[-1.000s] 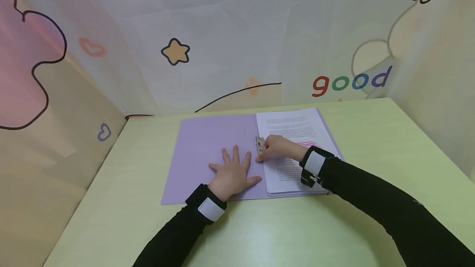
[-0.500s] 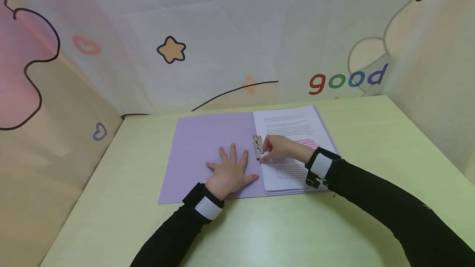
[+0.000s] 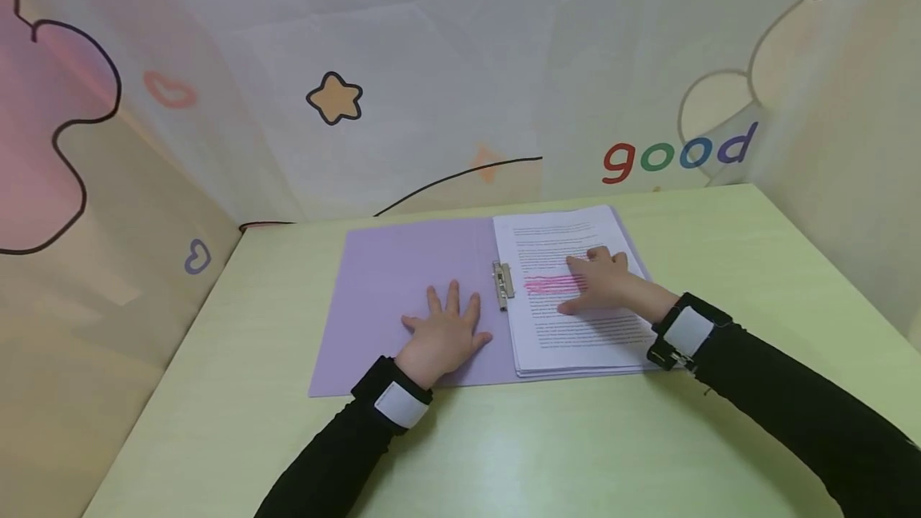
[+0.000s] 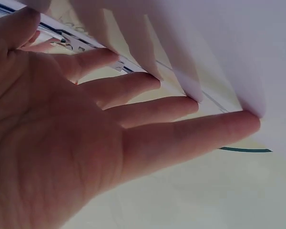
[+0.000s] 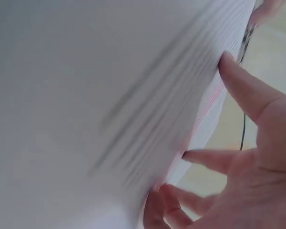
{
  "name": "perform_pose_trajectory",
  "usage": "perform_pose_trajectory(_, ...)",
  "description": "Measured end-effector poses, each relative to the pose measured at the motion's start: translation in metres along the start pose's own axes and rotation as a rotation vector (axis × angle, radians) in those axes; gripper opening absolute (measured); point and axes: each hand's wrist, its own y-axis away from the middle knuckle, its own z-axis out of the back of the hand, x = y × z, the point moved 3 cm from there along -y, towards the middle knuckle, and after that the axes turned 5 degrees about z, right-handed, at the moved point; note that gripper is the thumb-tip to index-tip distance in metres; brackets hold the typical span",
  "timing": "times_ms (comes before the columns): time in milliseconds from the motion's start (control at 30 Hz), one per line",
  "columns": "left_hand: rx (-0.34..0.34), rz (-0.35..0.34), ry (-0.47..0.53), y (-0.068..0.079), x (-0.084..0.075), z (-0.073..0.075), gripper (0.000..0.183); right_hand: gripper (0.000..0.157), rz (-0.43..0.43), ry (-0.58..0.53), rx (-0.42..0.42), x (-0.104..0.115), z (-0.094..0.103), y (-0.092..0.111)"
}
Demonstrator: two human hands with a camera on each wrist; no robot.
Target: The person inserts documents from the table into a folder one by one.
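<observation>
A purple folder point(image 3: 403, 258) lies spread on the table, with a stack of printed paper point(image 3: 554, 342) on its right half. Pink highlighter lines cross the middle of the top sheet. At the stack's left edge, near the fold, sits a metal lever clip point(image 3: 503, 286). My left hand point(image 3: 439, 342) rests on the left cover with its fingers spread; in the left wrist view its fingertips touch the cover. Over the top sheet my right hand point(image 3: 608, 282) has its thumb and fingers apart, fingertips point(image 5: 225, 59) at the paper, holding nothing.
The light green table point(image 3: 504, 454) extends around the folder. Behind it and along both sides hangs a pale printed cloth point(image 3: 432, 78) with a star, hearts, a flower and the word "good".
My right hand has left the metal clip and moved right onto the printed sheet, its fingers spreading. The clip is now fully in sight. My left hand stays on the cover.
</observation>
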Motion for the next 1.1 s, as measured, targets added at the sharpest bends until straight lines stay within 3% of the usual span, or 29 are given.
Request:
perform_pose_trajectory(233,0.042,0.016,0.048,0.000,0.004,0.000,0.063,0.100,0.058,0.051,0.049,-0.026,0.010,0.018)
perform_pose_trajectory(400,0.024,-0.018,0.066,0.007,0.011,-0.001,0.060,0.102,0.136,-0.048,0.062,-0.039,0.012,0.028)
perform_pose_trajectory(700,0.037,-0.020,0.063,0.037,0.034,-0.004,0.063,0.107,0.188,-0.207,0.110,-0.057,0.007,0.045)
perform_pose_trajectory(933,-0.017,-0.019,0.097,0.056,0.061,-0.012,0.072,0.107,0.204,-0.252,0.151,-0.063,0.009,0.051)
perform_pose_trajectory(1100,-0.044,0.040,0.148,0.065,0.092,-0.018,0.078,0.107,0.201,-0.233,0.142,-0.064,0.010,0.053)
